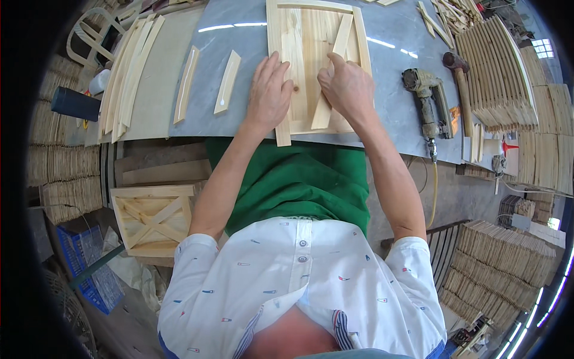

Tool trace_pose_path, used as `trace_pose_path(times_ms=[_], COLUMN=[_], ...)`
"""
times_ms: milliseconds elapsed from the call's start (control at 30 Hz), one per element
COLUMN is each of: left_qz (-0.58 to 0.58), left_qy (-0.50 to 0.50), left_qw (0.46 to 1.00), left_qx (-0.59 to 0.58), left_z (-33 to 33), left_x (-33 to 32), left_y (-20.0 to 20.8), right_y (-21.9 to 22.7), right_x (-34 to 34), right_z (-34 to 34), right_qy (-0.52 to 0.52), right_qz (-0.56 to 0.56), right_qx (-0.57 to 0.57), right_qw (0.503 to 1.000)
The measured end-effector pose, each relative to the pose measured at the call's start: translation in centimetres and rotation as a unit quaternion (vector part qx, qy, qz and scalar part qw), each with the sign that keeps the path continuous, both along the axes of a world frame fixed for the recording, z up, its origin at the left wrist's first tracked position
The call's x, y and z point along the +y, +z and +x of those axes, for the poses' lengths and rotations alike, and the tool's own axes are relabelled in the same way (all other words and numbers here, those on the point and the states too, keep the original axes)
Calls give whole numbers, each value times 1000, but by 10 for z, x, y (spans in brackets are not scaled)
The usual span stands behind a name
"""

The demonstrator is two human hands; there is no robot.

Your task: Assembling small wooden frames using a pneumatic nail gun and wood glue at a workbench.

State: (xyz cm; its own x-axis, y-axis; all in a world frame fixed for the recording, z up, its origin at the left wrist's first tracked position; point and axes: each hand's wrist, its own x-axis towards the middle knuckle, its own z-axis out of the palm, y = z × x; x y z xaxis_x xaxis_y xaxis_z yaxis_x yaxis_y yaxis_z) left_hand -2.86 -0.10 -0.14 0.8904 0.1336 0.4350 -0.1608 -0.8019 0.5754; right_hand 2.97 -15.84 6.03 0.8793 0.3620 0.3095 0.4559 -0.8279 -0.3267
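- The framed wooden panel (306, 72) lies flat on the grey worktop (251, 39), near its front edge, right in front of the person.
- A slanted slat (321, 112) lies across the panel, leaning toward the top right. Both ends should sit neatly inside the frame, so it is good to look at each end.
- The left hand (270, 93) is spread out, palm down, on the left side of the panel. It grips nothing. Pressing evenly here should keep the panel from sliding.
- The right hand (347, 87) is curled over the slat and touches it. I cannot tell if it pinches the wood or just pushes it. A gentle, straight push down seems best, so the slat does not twist.
- Two short slats lie to the left: a near slat (229, 75) and a far slat (186, 87). The near one has a white blob (222, 102), maybe glue, so fingers should stay off it.
- A nail gun (427, 99) and a hammer (459, 81) lie to the right. Fingers should stay away from the gun's tip.
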Motion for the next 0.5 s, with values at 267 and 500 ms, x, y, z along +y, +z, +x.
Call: trace_pose_path(times_ms=[267, 500], left_qz=[-11, 2], left_qy=[-7, -8], left_qw=[1000, 1000], left_qx=[2, -13], left_z=[-2, -2], left_x=[1, 3], left_y=[-3, -8], right_y=[-12, -18], right_x=[18, 21], right_z=[12, 13], right_qy=[-16, -39], right_qz=[-11, -34], right_qx=[6, 53], right_qw=[1000, 997])
